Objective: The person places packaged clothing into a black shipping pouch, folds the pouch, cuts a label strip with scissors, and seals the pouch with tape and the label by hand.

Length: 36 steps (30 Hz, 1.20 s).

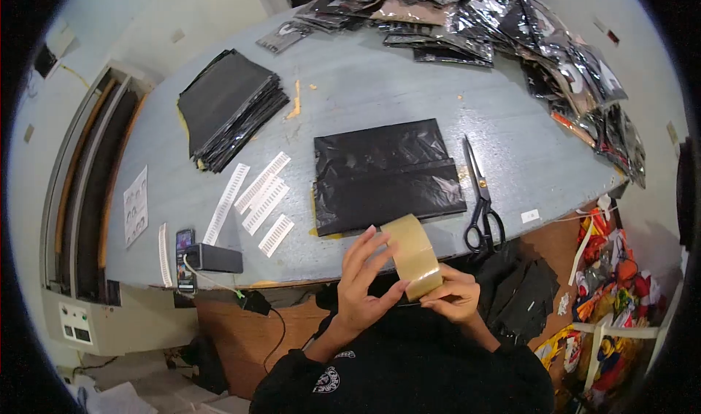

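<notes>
A wide roll of tan packing tape (411,253) is held up in front of my body, just off the table's near edge. My left hand (361,286) spans its left side, with the thumb and fingertips against the roll. At the roll's lower right, my right hand (454,296) pinches it with thumb and bent fingers. Just beyond the roll lies a flat black plastic packet (387,177), a seam or fold running across its middle. Black-handled scissors (482,198) rest to the right of the packet, blades pointing away from me.
Left on the table (307,122) are a stack of black plastic bags (230,107), barcode label strips (226,202), a phone (185,261) and a black box (213,258). Packed garments in clear bags (496,27) line the far and right edges. Colourful cloth (613,297) fills a rack at right.
</notes>
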### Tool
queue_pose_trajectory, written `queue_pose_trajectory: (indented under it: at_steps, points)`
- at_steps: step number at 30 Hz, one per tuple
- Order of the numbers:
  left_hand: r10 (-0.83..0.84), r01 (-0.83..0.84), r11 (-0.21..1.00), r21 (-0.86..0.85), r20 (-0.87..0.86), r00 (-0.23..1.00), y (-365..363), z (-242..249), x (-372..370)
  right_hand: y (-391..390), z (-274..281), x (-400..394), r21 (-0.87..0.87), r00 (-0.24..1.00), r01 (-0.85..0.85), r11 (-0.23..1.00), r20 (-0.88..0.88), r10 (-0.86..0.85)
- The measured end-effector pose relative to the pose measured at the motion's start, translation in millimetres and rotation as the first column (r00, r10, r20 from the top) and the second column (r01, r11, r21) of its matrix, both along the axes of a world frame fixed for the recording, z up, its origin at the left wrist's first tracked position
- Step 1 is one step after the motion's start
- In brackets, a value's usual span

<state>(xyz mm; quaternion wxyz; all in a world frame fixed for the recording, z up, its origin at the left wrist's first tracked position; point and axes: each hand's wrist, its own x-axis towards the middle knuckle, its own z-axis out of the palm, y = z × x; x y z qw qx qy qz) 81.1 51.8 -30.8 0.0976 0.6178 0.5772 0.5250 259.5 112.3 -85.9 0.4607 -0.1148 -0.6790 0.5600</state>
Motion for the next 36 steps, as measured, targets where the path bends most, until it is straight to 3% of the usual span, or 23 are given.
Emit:
queue_pose_trajectory:
  at_steps: [2,6,10,12,14,16,18,20,21,22,24,28,31,32,34,35,36]
  points:
    - [-0.007,0.006,1.0,-0.014,-0.066,0.998,-1,-8,-3,-6,-4,-2,0.003,0.999,-0.017,1.0,0.042,0.017]
    - [-0.033,0.035,0.999,-0.026,0.07,0.997,-3,-20,-4,-11,1,-3,0.051,0.983,-0.034,0.998,0.18,0.024]
    - [-0.069,0.076,0.997,-0.034,0.179,0.982,0,-25,-7,-10,10,0,0.005,0.977,-0.08,0.997,0.197,0.077]
    - [-0.121,0.131,0.991,-0.035,0.214,0.969,2,-30,-8,4,21,11,0.036,0.925,-0.245,0.969,0.307,0.223]
    - [-0.172,0.186,0.982,-0.035,0.247,0.954,3,-29,-11,24,16,23,0.095,0.919,-0.309,0.946,0.285,0.272]
    - [-0.331,0.34,0.94,-0.043,0.136,0.934,5,-23,-16,44,20,32,0.067,0.939,-0.294,0.953,0.205,0.275]
    - [-0.404,0.411,0.911,-0.025,0.143,0.904,9,-26,-22,60,-10,39,-0.139,0.944,-0.281,0.95,-0.215,0.248]
    - [-0.476,0.482,0.876,-0.005,0.15,0.867,15,-30,-27,76,-16,32,-0.263,0.914,-0.272,0.925,-0.372,0.163]
    - [-0.541,0.552,0.834,0.011,0.214,0.813,18,-31,-30,90,-22,26,-0.142,0.916,-0.274,0.951,-0.339,0.213]
    - [-0.599,0.616,0.787,0.032,0.276,0.752,21,-31,-32,96,-15,20,-0.141,0.916,-0.275,0.951,-0.338,0.215]
    - [-0.643,0.665,0.746,0.028,0.288,0.709,27,-28,-35,96,2,-2,-0.385,0.924,-0.36,0.85,-0.274,0.268]
    - [-0.753,0.77,0.637,0.025,0.233,0.615,33,-24,-41,84,13,-41,-0.517,0.967,-0.256,0.817,-0.143,0.213]
    - [-0.685,0.707,0.705,-0.054,0.21,0.698,32,-18,-39,78,-6,-52,-0.446,0.96,-0.217,0.868,0.064,0.273]
    - [-0.684,0.707,0.706,-0.054,0.211,0.699,33,-21,-35,76,-7,-51,-0.447,0.959,-0.218,0.868,0.065,0.274]
    - [-0.624,0.544,0.781,0.307,0.39,0.677,34,-29,-24,72,-7,-47,-0.568,0.929,-0.316,0.76,-0.021,0.37]
    - [-0.624,0.543,0.782,0.308,0.391,0.677,30,-29,-25,69,-14,-48,-0.551,0.941,-0.314,0.773,-0.072,0.33]
    - [-0.488,0.445,0.873,0.2,0.32,0.812,24,-24,-27,62,-13,-47,-0.552,0.941,-0.314,0.773,-0.072,0.331]
